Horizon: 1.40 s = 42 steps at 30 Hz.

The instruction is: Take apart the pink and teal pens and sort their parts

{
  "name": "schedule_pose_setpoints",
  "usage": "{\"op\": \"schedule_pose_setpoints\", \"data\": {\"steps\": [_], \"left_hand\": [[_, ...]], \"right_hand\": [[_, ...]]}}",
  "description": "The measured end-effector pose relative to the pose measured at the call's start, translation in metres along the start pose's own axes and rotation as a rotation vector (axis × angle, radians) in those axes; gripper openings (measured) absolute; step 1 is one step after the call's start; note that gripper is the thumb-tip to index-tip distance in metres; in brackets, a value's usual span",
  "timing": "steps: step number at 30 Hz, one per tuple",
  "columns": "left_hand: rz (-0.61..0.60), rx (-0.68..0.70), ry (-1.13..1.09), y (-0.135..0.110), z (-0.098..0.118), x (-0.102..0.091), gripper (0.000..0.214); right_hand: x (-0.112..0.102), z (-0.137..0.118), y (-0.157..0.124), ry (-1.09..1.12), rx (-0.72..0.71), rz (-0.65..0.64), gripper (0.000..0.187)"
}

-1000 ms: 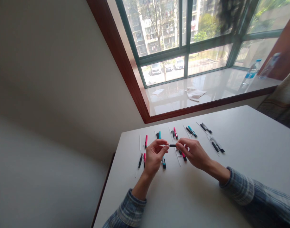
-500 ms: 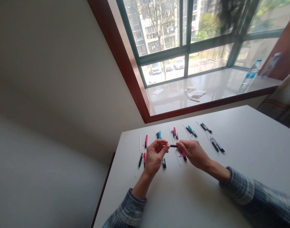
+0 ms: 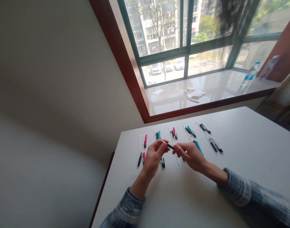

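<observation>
Black pen part is pinched between the fingertips of the left hand and right hand, above a white tabletop among pink and teal pens; its slimness calls for steady pressure.

The left hand is curling upward, its fingers pinching inward toward the right hand. The right hand is reaching across palm-down, its thumb and fingertips closing together just beside the left hand. The left forearm and right forearm are angling in from the lower corners, converging in front of the person.
</observation>
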State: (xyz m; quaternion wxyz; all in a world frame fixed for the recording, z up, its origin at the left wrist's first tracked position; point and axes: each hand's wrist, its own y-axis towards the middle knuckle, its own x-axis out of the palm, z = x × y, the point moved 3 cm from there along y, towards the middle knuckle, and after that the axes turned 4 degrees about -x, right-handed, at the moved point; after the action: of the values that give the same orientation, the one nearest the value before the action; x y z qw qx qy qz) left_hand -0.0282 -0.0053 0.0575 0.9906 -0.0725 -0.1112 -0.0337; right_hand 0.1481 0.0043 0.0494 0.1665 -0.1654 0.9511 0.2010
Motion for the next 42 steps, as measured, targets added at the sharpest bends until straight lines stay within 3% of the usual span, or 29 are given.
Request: {"op": "schedule_pose_setpoints", "data": {"steps": [4, 6, 8, 10, 13, 16, 19, 25, 34, 42], "left_hand": [[0.1, 0.124, -0.023, 0.002, 0.027, -0.02, 0.018], [0.229, 0.231, 0.077, 0.004, 0.043, -0.04, 0.014], [0.429, 0.32, 0.321, 0.003, 0.057, -0.064, 0.014], [0.615, 0.319, 0.709, 0.003, 0.066, -0.085, 0.014], [0.739, 0.141, 1.221, 0.006, 0.065, -0.109, 0.02], [0.743, -0.096, 1.488, 0.008, 0.054, -0.123, 0.029], [0.691, -0.222, 1.561, 0.009, 0.044, -0.127, 0.036], [0.654, -0.234, 1.592, 0.01, 0.042, -0.127, 0.033], [0.695, -0.203, 1.616, 0.01, 0.041, -0.127, 0.03], [0.658, -0.256, 1.636, 0.002, 0.05, -0.131, 0.032]], "right_hand": [[-0.001, -0.005, -0.002, -0.068, -0.068, -0.014, 0.042], [-0.001, -0.006, -0.003, -0.085, -0.09, -0.027, 0.042], [-0.001, -0.006, -0.005, -0.094, -0.11, -0.038, 0.042], [0.0, -0.007, -0.006, -0.104, -0.13, -0.044, 0.041], [0.001, -0.008, -0.008, -0.123, -0.152, -0.046, 0.039], [0.002, -0.009, -0.009, -0.143, -0.159, -0.043, 0.039], [0.001, -0.009, -0.009, -0.162, -0.159, -0.028, 0.039], [-0.003, -0.009, -0.009, -0.22, -0.156, 0.01, 0.044], [0.0, -0.008, -0.012, -0.177, -0.142, -0.002, 0.051], [-0.001, -0.009, -0.012, -0.162, -0.141, -0.002, 0.049]]}}
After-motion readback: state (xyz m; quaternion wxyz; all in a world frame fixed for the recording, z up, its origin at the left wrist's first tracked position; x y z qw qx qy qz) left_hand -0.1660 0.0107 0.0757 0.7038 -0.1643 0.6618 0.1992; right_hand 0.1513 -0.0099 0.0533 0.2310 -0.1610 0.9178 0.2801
